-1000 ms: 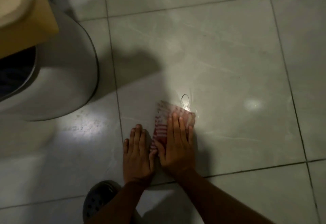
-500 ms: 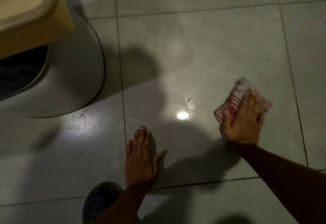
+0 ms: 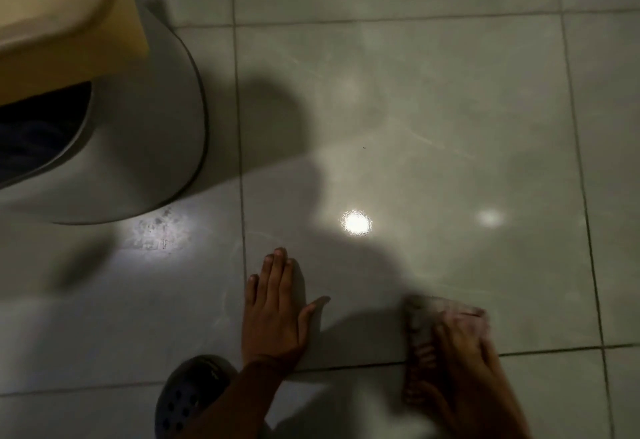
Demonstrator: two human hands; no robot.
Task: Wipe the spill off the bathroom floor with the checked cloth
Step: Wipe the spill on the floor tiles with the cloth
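The red-and-white checked cloth point(image 3: 424, 321) lies pressed on the grey floor tile point(image 3: 433, 120) at the lower right, blurred by motion. My right hand point(image 3: 457, 366) covers most of it and holds it flat against the floor. Flat on the tile to its left rests my left hand point(image 3: 273, 314), fingers spread, holding nothing. A bright light reflection point(image 3: 356, 223) shines on the tile above my hands. No liquid outline shows around it, and the spill cannot be made out.
A toilet base point(image 3: 138, 134) with a yellowish lid point(image 3: 62, 16) stands at the upper left. A scuffed patch point(image 3: 159, 232) marks the floor beside it. My dark perforated clog point(image 3: 188, 397) sits at the bottom, left of my left forearm.
My right hand swept the cloth from beside my left hand out to the right, then pulled it back down towards me. The ring-shaped droplet near the reflection is gone. My left hand stayed put.
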